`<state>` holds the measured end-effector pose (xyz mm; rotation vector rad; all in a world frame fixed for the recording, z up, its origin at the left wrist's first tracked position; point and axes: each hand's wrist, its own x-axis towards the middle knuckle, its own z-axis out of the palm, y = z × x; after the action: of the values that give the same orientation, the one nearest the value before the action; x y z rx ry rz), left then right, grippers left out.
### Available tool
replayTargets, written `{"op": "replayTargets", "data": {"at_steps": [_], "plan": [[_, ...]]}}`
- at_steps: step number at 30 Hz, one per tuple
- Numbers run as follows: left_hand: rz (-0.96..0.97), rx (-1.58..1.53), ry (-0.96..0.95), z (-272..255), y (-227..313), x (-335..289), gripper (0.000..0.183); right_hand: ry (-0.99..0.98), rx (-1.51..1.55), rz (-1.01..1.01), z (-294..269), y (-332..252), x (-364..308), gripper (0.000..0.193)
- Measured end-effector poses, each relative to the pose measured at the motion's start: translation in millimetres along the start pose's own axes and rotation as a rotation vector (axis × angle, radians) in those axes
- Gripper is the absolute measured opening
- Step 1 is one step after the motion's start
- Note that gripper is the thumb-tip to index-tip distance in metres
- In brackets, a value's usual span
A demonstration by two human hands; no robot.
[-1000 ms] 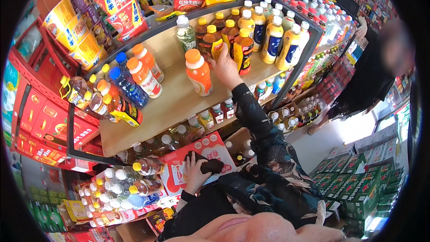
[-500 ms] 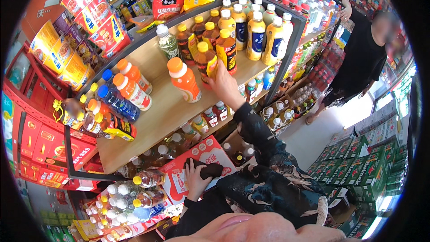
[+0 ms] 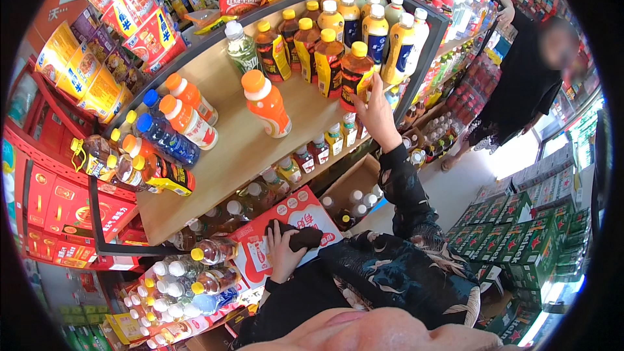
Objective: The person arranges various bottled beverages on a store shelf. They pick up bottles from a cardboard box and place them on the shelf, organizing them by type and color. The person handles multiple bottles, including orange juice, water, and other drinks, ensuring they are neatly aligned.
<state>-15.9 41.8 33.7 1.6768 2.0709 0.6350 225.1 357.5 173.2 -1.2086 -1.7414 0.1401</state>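
Note:
My right hand (image 3: pixel 378 116) grips a yellow-capped bottle of brown drink (image 3: pixel 357 79) at the front edge of the wooden shelf, thumb and fingers on its lower side. The bottle is upright, beside a row of similar yellow-capped bottles (image 3: pixel 328 64). Lower down, my left hand (image 3: pixel 284 255) is closed on a dark cloth (image 3: pixel 305 239), which lies on a red and white box (image 3: pixel 260 247). An orange-capped bottle of orange drink (image 3: pixel 265 105) stands apart, left of the row.
White-capped yellow bottles (image 3: pixel 375 34) fill the shelf's right end. Blue-, orange- and yellow-capped bottles (image 3: pixel 168 140) cluster at its left end. Noodle tubs (image 3: pixel 133 10) are stacked behind. Green cartons (image 3: pixel 513 240) line the floor at right. A person in black (image 3: pixel 520 84) stands farther back.
My right hand has carried the yellow-capped bottle rightward, from beside the orange drink to the right end of its row. My left hand stays on the cloth.

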Motion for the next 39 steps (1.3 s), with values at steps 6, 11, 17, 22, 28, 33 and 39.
{"op": "replayTargets", "data": {"at_steps": [6,11,17,22,28,33,39], "plan": [[-0.025,-0.010,-0.008,-1,-2,-1,0.049,-0.036,0.130,0.075,8,-3,0,0.071],[-0.013,-0.036,-0.015,2,-4,-1,0.051,-0.042,0.137,0.086,11,-4,2,0.077],[0.015,-0.011,-0.011,2,-4,3,0.051,0.031,0.120,-0.024,13,2,-2,0.082],[-0.014,-0.008,-0.011,1,-5,-1,0.051,0.119,0.093,-0.092,-2,-25,-22,0.077],[0.000,-0.039,0.019,8,-10,-1,0.052,-0.344,0.315,-0.193,24,-75,-44,0.067],[-0.025,-0.048,0.029,6,-8,-3,0.055,-0.349,0.341,-0.215,91,-84,-33,0.081],[-0.027,-0.116,0.052,7,-10,-3,0.052,-0.386,0.293,-0.138,127,-94,-18,0.075]]}}
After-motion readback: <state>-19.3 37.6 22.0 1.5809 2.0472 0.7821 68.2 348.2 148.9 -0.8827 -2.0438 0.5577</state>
